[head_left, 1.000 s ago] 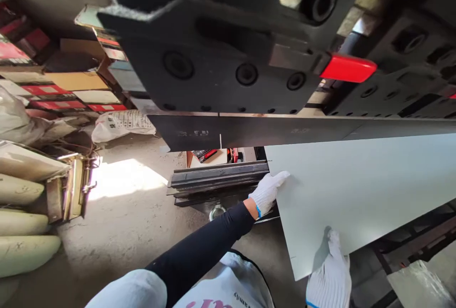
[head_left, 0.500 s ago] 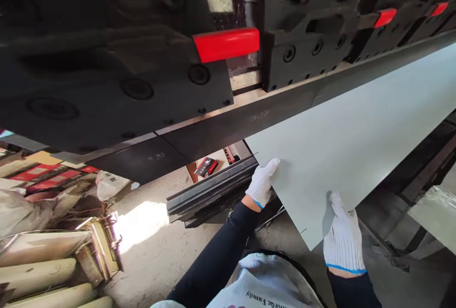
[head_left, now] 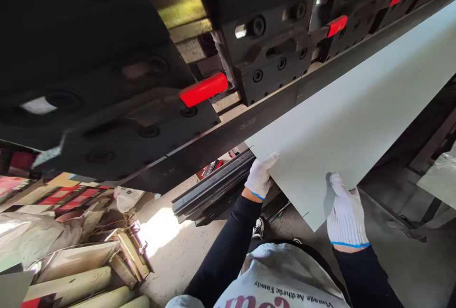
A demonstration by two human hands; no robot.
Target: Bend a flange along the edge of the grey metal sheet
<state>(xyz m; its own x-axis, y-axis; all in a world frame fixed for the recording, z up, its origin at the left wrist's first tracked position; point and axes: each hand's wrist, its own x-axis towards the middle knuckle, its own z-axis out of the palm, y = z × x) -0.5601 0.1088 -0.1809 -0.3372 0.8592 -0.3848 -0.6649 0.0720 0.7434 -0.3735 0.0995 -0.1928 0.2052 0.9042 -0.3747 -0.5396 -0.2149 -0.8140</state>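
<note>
Gloved left hand (head_left: 259,177) at the edge of a pale metal sheet (head_left: 349,113), fingers closed on it; right hand (head_left: 347,213) likewise gripping; sheet held up against the press brake's dark blade (head_left: 231,139).

A pale grey-green metal sheet (head_left: 349,122) stretches up and off to the right, tilted, with its long far edge lying along a dark steel bar (head_left: 231,139). Its smooth face is bare and flat, with two square corners in view. The white-gloved left hand (head_left: 259,176) and right hand (head_left: 347,213) grip its short near edge, well apart.
</note>
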